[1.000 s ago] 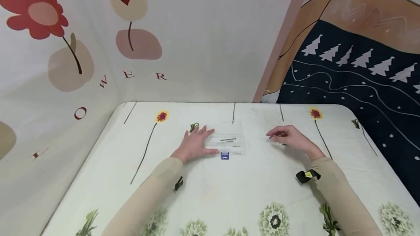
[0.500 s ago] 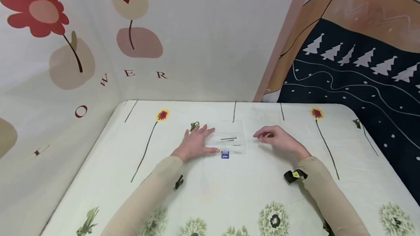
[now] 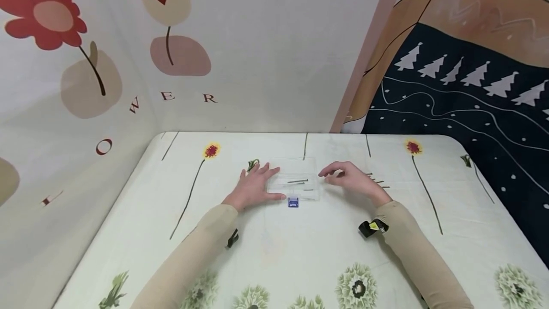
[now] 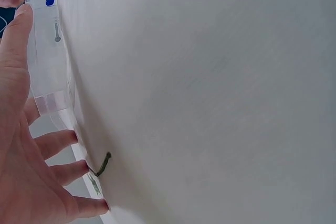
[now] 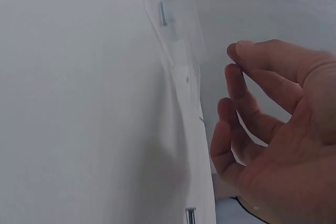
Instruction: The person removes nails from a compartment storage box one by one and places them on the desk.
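Head view, left hand (image 3: 253, 188) resting spread wide against the clear box's (image 3: 279, 186) left side, screws (image 3: 298, 181) lying inside, right hand (image 3: 349, 178) hovering half-curled just right of the box, its hold impossible to tell, more screws (image 3: 380, 181) lying farther right.

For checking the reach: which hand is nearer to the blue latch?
Left. The left hand has its thumb tip just beside the blue latch; the right hand is farther off, right of the clear box.

The flowered tablecloth (image 3: 296, 247) and printed wall hangings (image 3: 266, 51) suggest a home, though which room is unclear.
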A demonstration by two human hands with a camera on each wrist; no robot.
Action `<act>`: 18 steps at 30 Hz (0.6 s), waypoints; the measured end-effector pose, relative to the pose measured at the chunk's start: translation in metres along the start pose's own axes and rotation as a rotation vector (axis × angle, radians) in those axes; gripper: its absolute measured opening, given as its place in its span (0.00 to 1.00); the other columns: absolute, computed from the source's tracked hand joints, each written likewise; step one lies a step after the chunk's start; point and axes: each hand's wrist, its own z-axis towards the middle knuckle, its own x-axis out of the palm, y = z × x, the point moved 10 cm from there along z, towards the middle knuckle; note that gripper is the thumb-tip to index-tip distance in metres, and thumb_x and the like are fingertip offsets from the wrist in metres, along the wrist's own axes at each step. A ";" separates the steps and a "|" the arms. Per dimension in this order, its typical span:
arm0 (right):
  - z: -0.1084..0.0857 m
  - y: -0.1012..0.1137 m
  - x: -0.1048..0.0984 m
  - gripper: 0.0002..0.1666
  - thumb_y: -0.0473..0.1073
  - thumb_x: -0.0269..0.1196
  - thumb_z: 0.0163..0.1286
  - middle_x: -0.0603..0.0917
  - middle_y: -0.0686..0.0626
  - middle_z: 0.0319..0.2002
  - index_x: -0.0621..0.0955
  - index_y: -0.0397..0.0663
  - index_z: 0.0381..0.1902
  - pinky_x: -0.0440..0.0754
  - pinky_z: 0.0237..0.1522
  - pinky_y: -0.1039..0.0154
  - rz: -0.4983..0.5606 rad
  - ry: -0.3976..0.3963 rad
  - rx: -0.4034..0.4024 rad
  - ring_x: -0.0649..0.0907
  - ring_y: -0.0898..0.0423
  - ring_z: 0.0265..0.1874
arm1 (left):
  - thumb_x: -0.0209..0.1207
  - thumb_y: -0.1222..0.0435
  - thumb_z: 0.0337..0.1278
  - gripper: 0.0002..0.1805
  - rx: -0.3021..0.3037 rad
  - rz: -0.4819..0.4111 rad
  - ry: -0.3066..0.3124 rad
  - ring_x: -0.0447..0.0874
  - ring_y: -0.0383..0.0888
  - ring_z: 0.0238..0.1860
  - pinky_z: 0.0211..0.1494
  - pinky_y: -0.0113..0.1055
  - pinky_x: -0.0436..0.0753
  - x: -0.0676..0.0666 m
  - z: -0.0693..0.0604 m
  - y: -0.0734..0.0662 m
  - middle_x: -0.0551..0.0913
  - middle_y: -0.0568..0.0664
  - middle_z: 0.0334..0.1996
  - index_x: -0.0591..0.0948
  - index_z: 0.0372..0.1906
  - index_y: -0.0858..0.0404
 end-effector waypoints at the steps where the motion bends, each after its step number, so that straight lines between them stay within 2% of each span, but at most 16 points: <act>1: 0.001 0.002 0.002 0.12 0.34 0.62 0.66 0.83 0.45 0.46 0.84 0.40 0.47 0.76 0.45 0.58 0.007 0.001 -0.008 0.75 0.50 0.45 | 0.60 0.32 0.46 0.50 0.000 -0.001 0.000 0.46 0.62 0.73 0.66 0.69 0.45 0.000 0.000 0.000 0.55 0.57 0.74 0.63 0.74 0.50; 7: 0.010 0.008 0.011 0.13 0.35 0.64 0.66 0.80 0.42 0.50 0.83 0.38 0.48 0.73 0.49 0.52 0.029 -0.003 -0.023 0.74 0.44 0.51 | 0.61 0.32 0.46 0.50 0.001 -0.006 -0.003 0.46 0.62 0.73 0.66 0.69 0.45 0.000 0.001 -0.001 0.56 0.57 0.73 0.64 0.73 0.50; 18: 0.019 0.012 0.023 0.13 0.36 0.65 0.64 0.78 0.42 0.53 0.85 0.41 0.47 0.67 0.58 0.42 0.023 -0.013 -0.029 0.72 0.45 0.58 | 0.60 0.32 0.46 0.50 -0.014 0.000 0.002 0.46 0.62 0.73 0.66 0.68 0.45 0.001 0.000 0.000 0.56 0.57 0.73 0.64 0.73 0.50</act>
